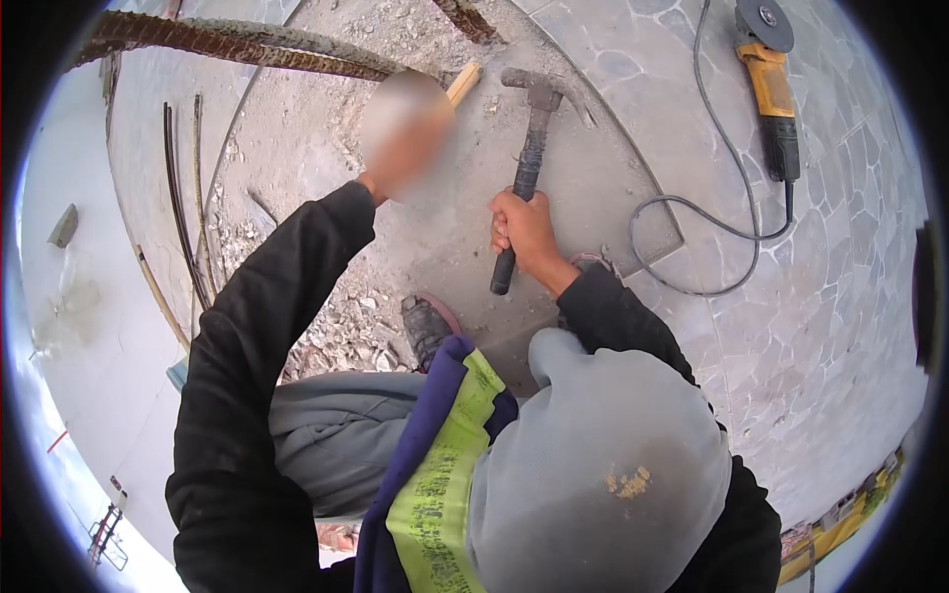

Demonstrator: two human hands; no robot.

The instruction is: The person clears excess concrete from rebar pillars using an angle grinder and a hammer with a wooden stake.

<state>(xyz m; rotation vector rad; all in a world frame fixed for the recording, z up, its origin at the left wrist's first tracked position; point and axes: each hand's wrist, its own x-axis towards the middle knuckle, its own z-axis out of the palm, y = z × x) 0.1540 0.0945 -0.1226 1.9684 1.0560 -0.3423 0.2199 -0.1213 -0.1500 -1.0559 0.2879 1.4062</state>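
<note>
My right hand (524,229) is closed round the lower handle of a claw hammer (530,158). The hammer's steel head points away from me, and its dark handle looks wrapped in tape. Out ahead on the left is my left hand (407,143), its fingers smeared by a blur. A short yellow wood-like bar (463,85) sticks out from the far side of that hand, which appears to grip it; the rest of the bar is hidden. Beneath both hands lies broken, dusty concrete (465,188).
Rusty rebar (247,44) crosses the upper left. An angle grinder (768,94) lies at the right, its grey cord (697,208) looping across stone-patterned paving (791,296). Rubble (351,331) is piled near my shoe (425,331). Thin rods (183,198) stand at the left.
</note>
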